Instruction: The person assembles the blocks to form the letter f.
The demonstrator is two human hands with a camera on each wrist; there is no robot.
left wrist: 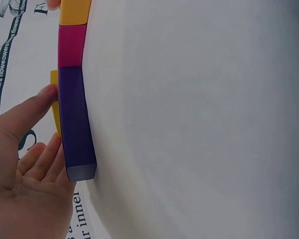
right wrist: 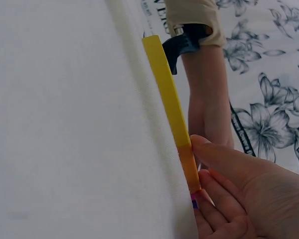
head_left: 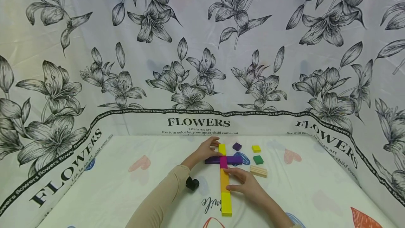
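In the head view, coloured blocks lie end to end as a cross. My left hand (head_left: 207,150) holds the far yellow block (head_left: 222,149), its thumb and fingers along the left side; in the left wrist view a purple block (left wrist: 75,114) partly hides that yellow block. Below the far block is a pink block (head_left: 223,162), with purple blocks (head_left: 235,160) reaching out on either side. My right hand (head_left: 250,185) touches the right side of the orange block (head_left: 224,180), thumb and forefinger spread along it. A longer yellow block (head_left: 226,204) forms the near end.
Right of the cross lie a small purple block (head_left: 237,146), a small yellow block (head_left: 256,149), a green block (head_left: 258,159) and several pale wooden sticks (head_left: 258,171). A black wrist device (head_left: 192,183) hangs at the left forearm. A flower-print cloth (head_left: 202,124) rises behind.
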